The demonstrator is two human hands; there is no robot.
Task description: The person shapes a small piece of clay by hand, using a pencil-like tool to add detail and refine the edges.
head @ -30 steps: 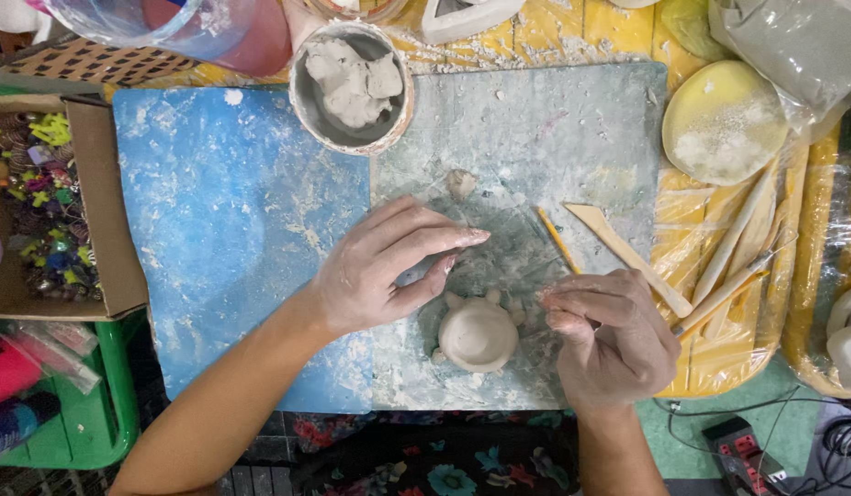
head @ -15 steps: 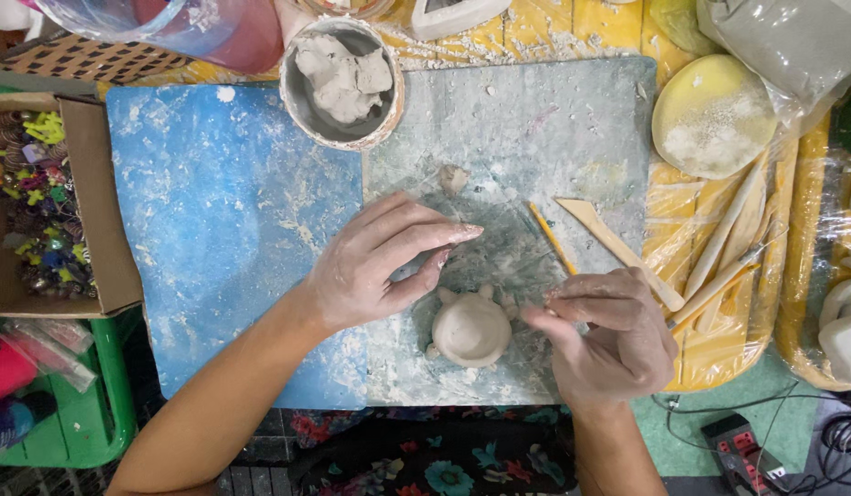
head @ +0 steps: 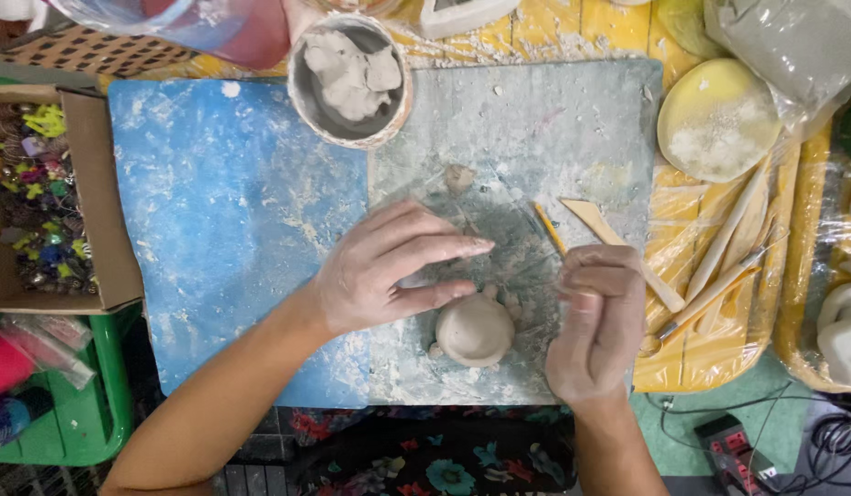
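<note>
Clay, soft and grey, formed a small pot [head: 475,331] on the blue-and-grey mat [head: 232,211]. Any heavy press could dent its thin wall or knock off the little feet. It sat between 2 grips: left hand [head: 388,271] open, fingertips touching it; right hand [head: 595,321] curled, contents unclear, just beside.

Yellow plastic-covered table [head: 572,37], green floor [head: 719,404]

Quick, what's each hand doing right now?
Left hand: open, fingers resting against the small clay pot.
Right hand: curled shut; anything inside is hidden.
</note>
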